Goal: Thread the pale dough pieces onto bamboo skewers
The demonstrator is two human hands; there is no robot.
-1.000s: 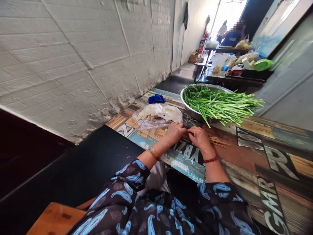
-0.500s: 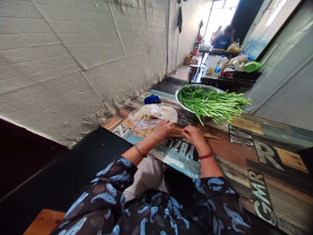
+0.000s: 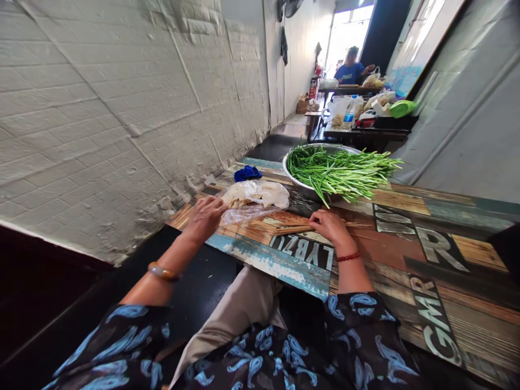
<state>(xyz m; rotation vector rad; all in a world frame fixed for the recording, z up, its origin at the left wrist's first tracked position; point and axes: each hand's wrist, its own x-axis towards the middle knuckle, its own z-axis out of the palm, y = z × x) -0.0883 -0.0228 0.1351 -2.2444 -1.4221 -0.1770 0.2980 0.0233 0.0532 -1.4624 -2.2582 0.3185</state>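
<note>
I've got left hand (image 3: 206, 218) curled at the plastic bag's (image 3: 275, 195) left end; right hand (image 3: 328, 224) bunched beside thin sticks (image 3: 293, 229), likely for easy reach. Can't tell what either holds. Bowl (image 3: 285, 169) sits beyond right hand.

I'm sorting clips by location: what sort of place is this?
Probably a small eatery: a round metal bowl heaped with long green stalks, thin brown wooden sticks on a lettered wood-patterned tabletop, and a dark table beyond.
</note>
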